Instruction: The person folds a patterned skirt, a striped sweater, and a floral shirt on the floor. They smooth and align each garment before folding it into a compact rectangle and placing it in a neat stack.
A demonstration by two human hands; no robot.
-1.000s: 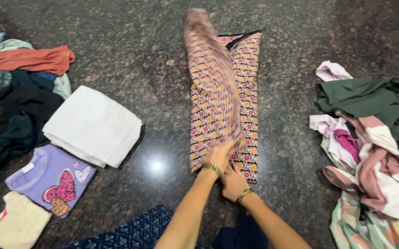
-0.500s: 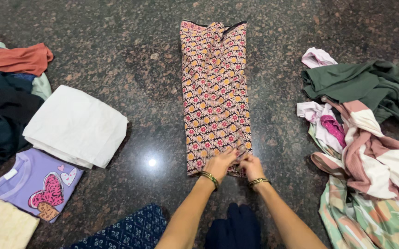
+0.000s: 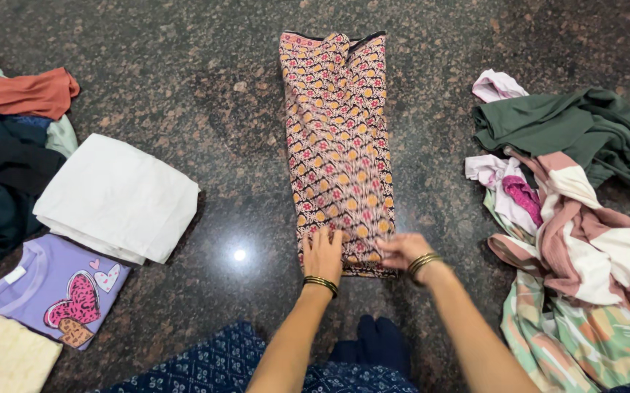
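Observation:
A long patterned garment in pink, orange and black lies folded lengthwise on the dark speckled floor, running away from me. My left hand rests flat on its near end, fingers spread. My right hand sits at the near right corner, fingers curled onto the hem. Both wrists wear bangles.
At the left lie a folded white cloth, a folded purple shirt with a heart print, a cream piece and a heap of dark and rust clothes. A loose pile of green, striped and floral clothes fills the right. Blue patterned fabric covers my lap.
The garment's raised left half has been laid down flat, so it now lies as one smooth strip. Both hands have spread apart along the near hem.

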